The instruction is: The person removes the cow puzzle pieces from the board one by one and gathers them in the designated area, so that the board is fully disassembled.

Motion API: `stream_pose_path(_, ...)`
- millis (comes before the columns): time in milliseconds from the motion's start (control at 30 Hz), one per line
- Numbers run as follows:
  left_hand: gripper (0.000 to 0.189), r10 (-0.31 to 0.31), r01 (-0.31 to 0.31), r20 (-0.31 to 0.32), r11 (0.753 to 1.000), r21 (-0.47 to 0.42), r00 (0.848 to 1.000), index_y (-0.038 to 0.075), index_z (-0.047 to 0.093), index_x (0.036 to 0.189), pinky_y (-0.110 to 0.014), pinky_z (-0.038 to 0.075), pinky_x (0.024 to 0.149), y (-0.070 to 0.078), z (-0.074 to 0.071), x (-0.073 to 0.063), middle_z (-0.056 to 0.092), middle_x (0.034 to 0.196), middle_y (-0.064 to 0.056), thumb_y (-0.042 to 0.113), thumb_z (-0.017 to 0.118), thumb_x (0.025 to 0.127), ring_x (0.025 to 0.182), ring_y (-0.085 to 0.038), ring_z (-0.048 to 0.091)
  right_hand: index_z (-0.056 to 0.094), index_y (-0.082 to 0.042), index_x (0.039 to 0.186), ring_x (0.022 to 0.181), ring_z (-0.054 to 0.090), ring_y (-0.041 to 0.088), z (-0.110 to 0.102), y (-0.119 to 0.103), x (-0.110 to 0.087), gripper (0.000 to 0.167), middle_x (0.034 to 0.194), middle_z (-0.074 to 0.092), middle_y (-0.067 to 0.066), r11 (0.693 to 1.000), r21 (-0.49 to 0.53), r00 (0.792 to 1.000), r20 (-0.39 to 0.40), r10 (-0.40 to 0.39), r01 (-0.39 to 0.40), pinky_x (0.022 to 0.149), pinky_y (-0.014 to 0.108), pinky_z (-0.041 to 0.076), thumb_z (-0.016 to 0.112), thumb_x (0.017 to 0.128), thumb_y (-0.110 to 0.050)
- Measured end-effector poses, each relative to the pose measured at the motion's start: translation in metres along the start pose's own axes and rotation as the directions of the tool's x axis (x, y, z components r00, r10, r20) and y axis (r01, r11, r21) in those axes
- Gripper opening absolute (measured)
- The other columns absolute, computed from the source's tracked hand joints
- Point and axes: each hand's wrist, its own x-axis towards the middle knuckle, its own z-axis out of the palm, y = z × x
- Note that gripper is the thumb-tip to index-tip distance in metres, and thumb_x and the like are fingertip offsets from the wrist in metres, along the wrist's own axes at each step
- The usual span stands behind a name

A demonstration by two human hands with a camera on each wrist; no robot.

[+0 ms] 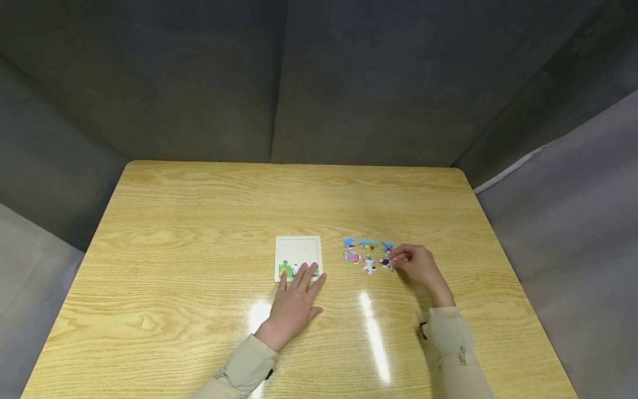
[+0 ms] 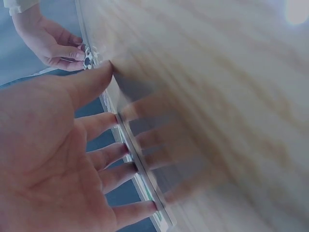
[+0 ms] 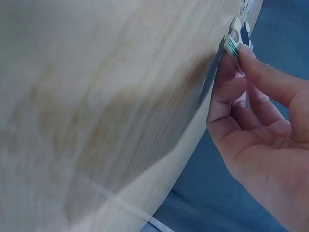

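A square white puzzle tray [image 1: 299, 249] lies flat on the table, with colourful pieces [image 1: 286, 269] set along its near edge. My left hand [image 1: 291, 310] rests on that near side, fingers straight and spread, partly covering the pieces. To the tray's right, several loose jigsaw pieces [image 1: 352, 256] lie grouped. At the right end of the group, my right hand [image 1: 420, 267] pinches a jigsaw piece [image 3: 233, 47] between thumb and fingers. Its edge with green stripes is tilted up in the right wrist view, and the fingers hide part of it.
The wooden table [image 1: 189, 233] has rounded far corners and a glossy top with light reflections. Dark grey curtains [image 1: 199, 83] hang behind it and along both sides. A mostly white jigsaw piece [image 1: 369, 266] lies nearest to me in the loose group.
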Motion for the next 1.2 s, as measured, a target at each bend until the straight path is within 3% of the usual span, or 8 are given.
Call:
stream_pose_path(133,0.068,-0.002,0.002,-0.001,1.0,0.001,1.0,0.016,0.042,0.15,-0.06,0.031,0.109,0.0,0.0,0.0,0.03,0.158,-0.012,0.046,0.063,0.092,0.144,-0.03,0.028,0.072,0.005,0.093,0.071,0.062,0.019,0.001,0.002,0.0,0.009,0.081,0.07,0.013,1.0,-0.004,1.0,0.0,-0.01,0.01,0.063,0.02,0.048,0.073,0.084,0.003)
stream_pose_path(467,0.068,0.0,0.0,-0.01,1.0,-0.007,1.0,0.016,0.043,0.15,-0.06,0.031,0.108,0.001,0.001,-0.001,0.03,0.157,-0.012,0.045,0.064,0.092,0.144,-0.031,0.029,0.073,0.001,0.091,0.072,0.064,0.019,0.005,0.004,-0.002,0.01,0.084,0.071,0.011,0.997,-0.021,0.997,-0.023,0.074,-0.074,0.064,0.022,0.05,0.077,0.082,-0.003)
stream_pose_path(700,0.069,0.002,-0.003,-0.021,1.0,-0.006,1.0,0.016,0.043,0.149,-0.06,0.031,0.109,0.001,0.004,-0.001,0.03,0.157,-0.012,0.045,0.064,0.091,0.144,-0.03,0.029,0.072,0.002,0.091,0.072,0.064,0.019,0.007,0.002,-0.004,0.011,0.084,0.07,0.012,0.997,-0.004,0.997,-0.037,0.075,-0.075,0.062,0.021,0.05,0.077,0.082,-0.002)
stream_pose_path(933,0.068,0.001,-0.001,-0.028,1.0,-0.006,1.0,0.015,0.043,0.15,-0.059,0.029,0.11,0.001,0.002,-0.002,0.03,0.158,-0.011,0.045,0.063,0.092,0.144,-0.03,0.028,0.071,0.002,0.091,0.071,0.066,0.024,0.017,-0.017,-0.004,0.007,0.084,0.071,0.013,1.0,0.018,0.998,-0.065,-0.017,0.018,0.058,0.021,0.05,0.074,0.084,0.001)
stream_pose_path(1200,0.067,0.002,-0.003,-0.026,1.0,-0.022,1.0,0.013,0.041,0.15,-0.061,0.027,0.11,0.002,-0.002,-0.004,0.029,0.158,-0.01,0.042,0.063,0.094,0.144,-0.03,0.027,0.07,0.003,0.088,0.07,0.066,0.024,0.056,-0.071,0.008,0.007,0.08,0.07,0.011,0.977,0.092,0.982,-0.023,-0.19,0.191,0.06,0.022,0.053,0.074,0.083,0.005)
